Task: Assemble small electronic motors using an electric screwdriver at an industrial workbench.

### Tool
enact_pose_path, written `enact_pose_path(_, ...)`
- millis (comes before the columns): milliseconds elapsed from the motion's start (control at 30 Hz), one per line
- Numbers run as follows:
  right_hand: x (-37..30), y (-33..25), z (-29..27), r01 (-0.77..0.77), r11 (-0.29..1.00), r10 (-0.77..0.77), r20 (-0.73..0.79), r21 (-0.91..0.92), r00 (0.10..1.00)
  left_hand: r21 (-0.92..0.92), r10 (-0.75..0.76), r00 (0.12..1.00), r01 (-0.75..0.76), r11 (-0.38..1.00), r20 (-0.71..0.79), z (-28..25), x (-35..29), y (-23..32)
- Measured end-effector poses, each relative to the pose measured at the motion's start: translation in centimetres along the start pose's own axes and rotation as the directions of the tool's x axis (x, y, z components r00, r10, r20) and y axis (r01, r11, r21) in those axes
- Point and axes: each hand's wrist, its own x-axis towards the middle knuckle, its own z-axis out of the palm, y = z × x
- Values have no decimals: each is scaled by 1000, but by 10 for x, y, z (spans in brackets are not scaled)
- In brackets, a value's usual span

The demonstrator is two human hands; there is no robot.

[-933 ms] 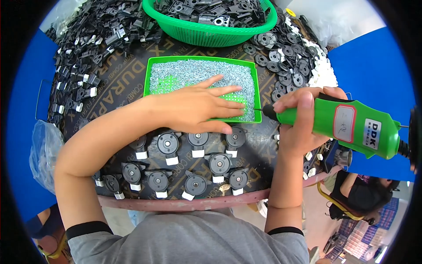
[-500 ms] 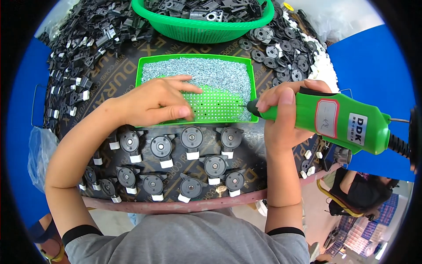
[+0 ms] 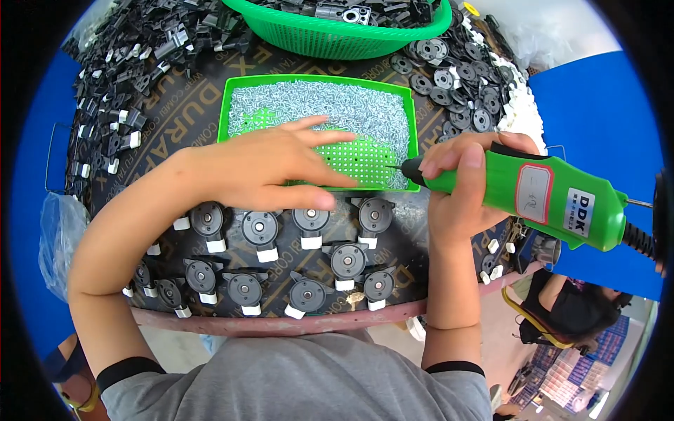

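I've got the right hand (image 3: 467,186) wrapped round a green electric screwdriver (image 3: 562,200) – fingers closed on the body, held roughly level. Its thin bit points left, past the right rim of the green tray (image 3: 413,137) and over the holed green plate (image 3: 351,160) inside. Can't tell if the bit touches it.

Left hand (image 3: 281,168) is palm down across the near left part of the tray, fingers wide, thumb past the near rim. Can't tell if the fingertips touch the plate. Small silver screws (image 3: 337,102) lie thick along the tray's far side and down its right; the plate shows between them and the hand.

Tray sits mid counter (image 3: 203,74). Between it and the near edge: loose rows of black wheels with white tabs (image 3: 307,295). Beyond it, a green basket (image 3: 330,45) of black parts. Black discs (image 3: 483,119) and white pieces (image 3: 525,112) are piled at right, black brackets (image 3: 130,74) at left.
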Motion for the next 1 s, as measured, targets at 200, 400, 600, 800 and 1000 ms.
enact_pose_path(200, -1, 5, -2, 19, 1000, -19, 87, -2, 996, 50, -150, 989, 150, 987, 0, -25, -46, 18)
enact_pose_path(400, 1, 6, 1, 14, 1000, -12, 104, -22, 995, 197, -346, 938, 344, 918, -29, -32, -73, 49)
enact_pose_path(600, -2, 7, 0, 4, 1000, -4, 90, -5, 996, 513, -365, 886, 464, 723, -286, 0, -84, 112)
enact_pose_path(800, 12, -50, -4, 68, 996, -71, 76, 52, 995, 182, -380, 722, 569, 802, -578, 54, -65, 162)
enact_pose_path(1000, 16, -78, -12, -33, 982, -35, 357, 185, 934, 4, -489, 642, 608, 794, -591, 75, -5, 145)
